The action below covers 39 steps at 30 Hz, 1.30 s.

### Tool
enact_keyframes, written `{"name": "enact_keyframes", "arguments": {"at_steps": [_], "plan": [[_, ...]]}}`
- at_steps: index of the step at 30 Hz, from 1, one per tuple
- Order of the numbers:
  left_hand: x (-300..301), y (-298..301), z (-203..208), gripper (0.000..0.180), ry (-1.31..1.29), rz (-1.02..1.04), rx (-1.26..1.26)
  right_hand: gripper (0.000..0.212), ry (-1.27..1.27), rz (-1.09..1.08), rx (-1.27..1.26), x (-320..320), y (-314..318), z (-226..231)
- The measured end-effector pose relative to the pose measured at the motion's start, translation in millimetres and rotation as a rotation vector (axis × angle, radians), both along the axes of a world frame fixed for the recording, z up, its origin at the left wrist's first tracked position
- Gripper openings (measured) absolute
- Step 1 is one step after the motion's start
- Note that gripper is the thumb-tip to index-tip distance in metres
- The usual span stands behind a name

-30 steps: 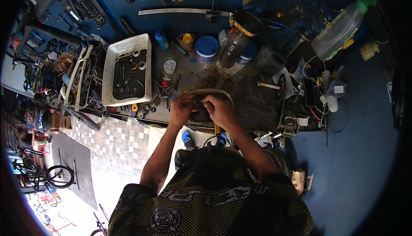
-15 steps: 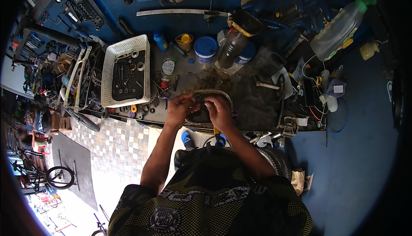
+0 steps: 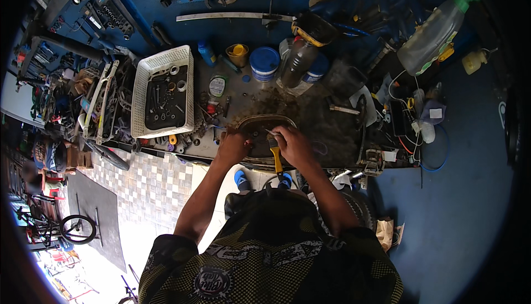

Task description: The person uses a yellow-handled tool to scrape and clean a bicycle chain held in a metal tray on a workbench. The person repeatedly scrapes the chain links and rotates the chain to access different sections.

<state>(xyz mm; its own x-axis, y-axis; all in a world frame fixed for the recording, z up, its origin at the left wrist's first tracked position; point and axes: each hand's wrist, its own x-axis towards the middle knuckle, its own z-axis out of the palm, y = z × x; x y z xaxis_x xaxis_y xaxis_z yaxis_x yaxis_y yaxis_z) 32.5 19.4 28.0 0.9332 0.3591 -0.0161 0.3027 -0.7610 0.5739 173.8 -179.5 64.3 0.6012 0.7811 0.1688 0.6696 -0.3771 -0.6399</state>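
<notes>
My left hand is at the left rim of an oval pan on the bench's front edge. Its fingers are curled closed, and what they hold, if anything, is too small to make out. Over the pan's right side, my right hand pinches with thumb and forefinger; a small pale thing shows at the fingertips. A brush with a yellow handle leans across the pan's front rim, close beside my right hand, its bristle end inside. Dark liquid or grime and small dark parts lie in the pan.
A white plastic basket of metal parts stands left on the workbench. Behind the pan are a blue-lidded tub, a dark bottle and a yellow cup. Cables and a phone lie right. Loose small parts line the left front edge.
My hands have moved apart and lower from the small dark round part they held together. The left went down and left, the right moved right, and the brush is now more exposed.
</notes>
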Motion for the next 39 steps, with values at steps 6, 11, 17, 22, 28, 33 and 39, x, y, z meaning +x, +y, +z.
{"name": "enact_keyframes", "arguments": {"at_steps": [6,11,17,22,28,33,39], "plan": [[27,-6,-15,0.029,-0.02,0.067,0.383,0.02,0.022,-0.042,-0.028,-1,-6,1],[37,-6,-19,0.047,-0.007,-0.008,0.356,0.02,0.033,-0.065,0.0,0,-9,4],[29,0,0,0.034,-0.148,0.263,-0.778,0.019,0.155,-0.02,0.114,3,-11,13],[21,-4,13,0.038,-0.267,0.251,-1.007,0.017,0.152,0.04,0.129,-1,2,20],[17,-16,27,0.04,-0.299,0.242,-0.795,0.018,0.039,0.024,0.072,-5,15,25],[18,-19,37,0.041,-0.327,0.235,-0.863,0.017,0.023,0.001,0.095,-10,18,24],[19,-14,43,0.04,-0.374,0.212,-1.063,0.017,0.194,-0.018,0.353,-14,23,17]]}}
